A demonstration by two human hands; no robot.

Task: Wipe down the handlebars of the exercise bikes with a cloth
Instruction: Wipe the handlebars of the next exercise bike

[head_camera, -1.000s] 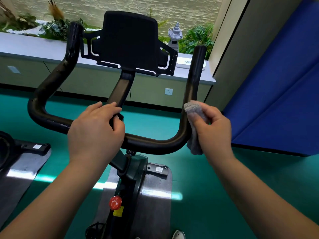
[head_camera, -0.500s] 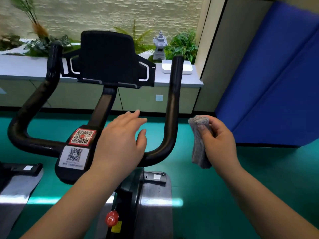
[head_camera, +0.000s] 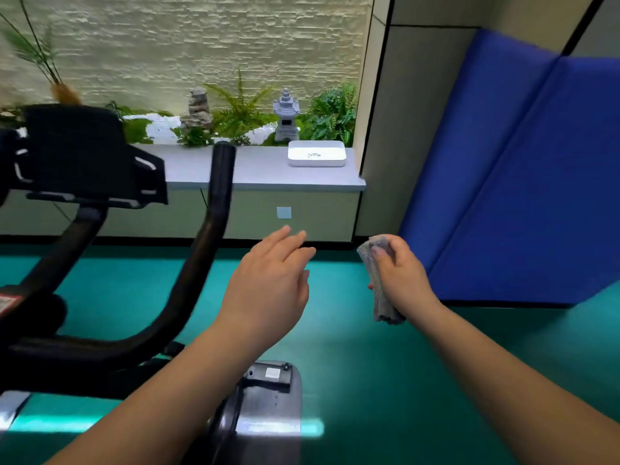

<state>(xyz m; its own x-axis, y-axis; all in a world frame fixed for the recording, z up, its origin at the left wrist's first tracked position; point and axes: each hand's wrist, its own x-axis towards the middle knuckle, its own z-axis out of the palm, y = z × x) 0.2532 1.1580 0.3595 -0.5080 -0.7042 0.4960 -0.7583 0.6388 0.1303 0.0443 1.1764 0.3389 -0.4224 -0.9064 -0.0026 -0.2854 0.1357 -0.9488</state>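
The black handlebar of an exercise bike fills the left of the view, its right horn rising to a rounded tip. A black tablet holder sits above its stem. My left hand hovers to the right of the bar with fingers straight, touching nothing. Further right, my right hand grips a folded grey cloth, which hangs below the fist, well clear of the bar.
A grey ledge with a white tray, plants and a stone lantern runs along the back wall. Blue padded mats lean at the right. The bike's base plate lies on the green floor.
Both hands came off the handlebar and drifted right. The view swung right, so the bike slid to the left edge. The cloth stays in my right hand.
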